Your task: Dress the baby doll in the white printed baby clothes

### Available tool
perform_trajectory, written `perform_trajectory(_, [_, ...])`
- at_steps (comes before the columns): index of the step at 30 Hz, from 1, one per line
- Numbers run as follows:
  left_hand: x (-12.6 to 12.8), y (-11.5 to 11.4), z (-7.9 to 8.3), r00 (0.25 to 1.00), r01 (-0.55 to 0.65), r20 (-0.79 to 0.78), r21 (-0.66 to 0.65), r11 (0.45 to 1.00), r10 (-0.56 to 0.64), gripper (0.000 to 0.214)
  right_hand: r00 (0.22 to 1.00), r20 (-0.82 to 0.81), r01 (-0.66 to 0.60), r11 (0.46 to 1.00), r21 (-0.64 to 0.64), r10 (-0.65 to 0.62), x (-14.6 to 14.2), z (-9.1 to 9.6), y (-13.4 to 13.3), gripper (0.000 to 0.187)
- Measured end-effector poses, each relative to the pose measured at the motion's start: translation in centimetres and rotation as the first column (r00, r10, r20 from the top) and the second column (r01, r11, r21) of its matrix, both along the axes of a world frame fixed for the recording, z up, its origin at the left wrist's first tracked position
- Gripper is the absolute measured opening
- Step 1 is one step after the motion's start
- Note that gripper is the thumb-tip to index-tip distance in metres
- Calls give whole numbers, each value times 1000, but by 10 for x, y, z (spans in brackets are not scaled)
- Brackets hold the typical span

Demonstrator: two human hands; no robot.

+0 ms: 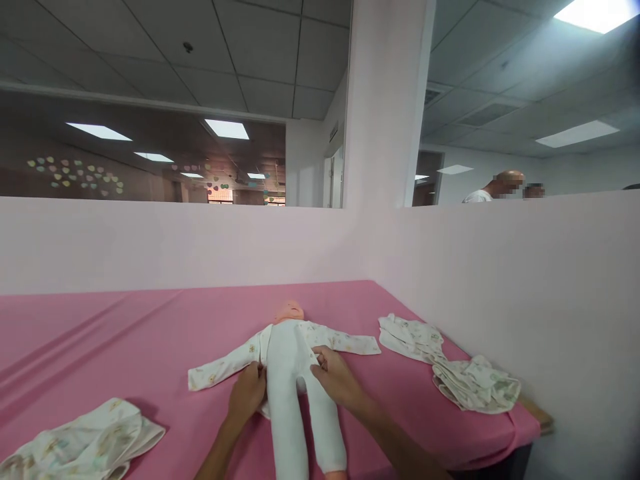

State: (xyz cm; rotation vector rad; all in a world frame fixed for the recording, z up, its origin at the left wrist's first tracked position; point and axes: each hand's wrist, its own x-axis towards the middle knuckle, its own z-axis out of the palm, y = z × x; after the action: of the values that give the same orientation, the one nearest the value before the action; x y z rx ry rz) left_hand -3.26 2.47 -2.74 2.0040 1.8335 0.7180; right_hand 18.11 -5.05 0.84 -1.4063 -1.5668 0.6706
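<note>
Your left hand (249,390) and right hand (337,381) are at the two sides of a doll with a pinkish head and smooth white torso and legs (287,360). It lies on a surface covered in pink cloth (145,333), head away from you and legs stretched towards you.

The long-sleeved white cloth top with a small printed pattern (235,363) lies spread about the doll's upper body, one sleeve reaching out to each side. You can't tell whether the doll's arms are inside them. Your left fingers are curled closed on the top's edge beside the torso; your right thumb and fingertips pinch its edge on the other side, close above the doll's hip.

Near you on the left lies a crumpled white printed cloth (93,437). On the right are a flattened pale printed garment (411,335) and, touching it, a folded greenish-white printed bundle (477,383). White low walls (175,247) border the surface, and beyond the right-hand glass you see people (480,196).
</note>
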Motion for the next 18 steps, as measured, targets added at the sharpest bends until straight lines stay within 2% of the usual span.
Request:
perform_trajectory(3, [-1, -2, 3, 999, -8, 36, -32, 999, 9, 16, 999, 31, 25, 1000, -15, -24, 1, -3, -2, 33])
perform_trajectory(5, [-1, -6, 12, 997, 8, 73, -43, 999, -5, 15, 998, 37, 46, 999, -10, -46, 2, -3, -1, 34])
perform_trajectory(8, [4, -17, 35, 975, 41, 217, 15, 999, -43, 23, 998, -14, 62, 998, 13, -61, 3, 3, 3, 34])
perform_trajectory(10, [13, -28, 54, 927, 67, 365, 64, 996, -86, 30, 992, -92, 90, 995, 49, -85, 2, 8, 8, 33])
perform_trajectory(12, [26, -40, 70, 889, 124, 434, 82, 989, -148, 35, 980, -178, 105, 992, 69, -91, 0, 14, 11, 32])
perform_trajectory(13, [33, -45, 77, 891, 154, 418, 86, 984, -176, 36, 976, -207, 78, 995, 61, -64, -1, 15, 12, 33])
perform_trajectory(15, [44, -52, 86, 903, 280, 329, 37, 959, -276, 34, 976, -210, -54, 999, -1, 53, -1, 18, 13, 37])
perform_trajectory(17, [50, -54, 89, 889, 415, 251, -88, 906, -383, 29, 985, -98, -149, 986, -76, 141, 2, 20, 14, 39])
perform_trajectory(18, [50, -52, 89, 883, 447, 233, -144, 883, -409, 27, 992, 7, -128, 988, -82, 129, 3, 22, 15, 38])
